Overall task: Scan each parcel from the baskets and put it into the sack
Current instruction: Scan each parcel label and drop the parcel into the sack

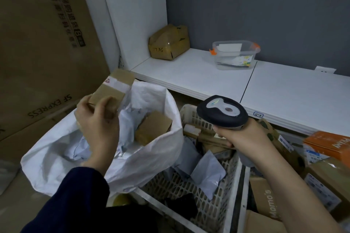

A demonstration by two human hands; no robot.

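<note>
My left hand [98, 125] grips a small brown cardboard parcel [113, 91] with white tape, held above the open mouth of the white woven sack [151, 155]. Inside the sack lie a brown box [153, 128] and grey plastic mailers. My right hand [244, 136] grips a black and grey barcode scanner [222, 112], held over the white plastic basket [217, 208]. That basket holds grey mailers [208, 174] and small boxes. A second basket to the right is packed with cardboard parcels [325, 178].
A white shelf [198, 75] runs behind the baskets, carrying a taped brown parcel [169, 42] and a clear plastic tub [234, 55]. Big cardboard cartons [37, 53] stand at the left. An orange box [329, 143] sits at the right edge.
</note>
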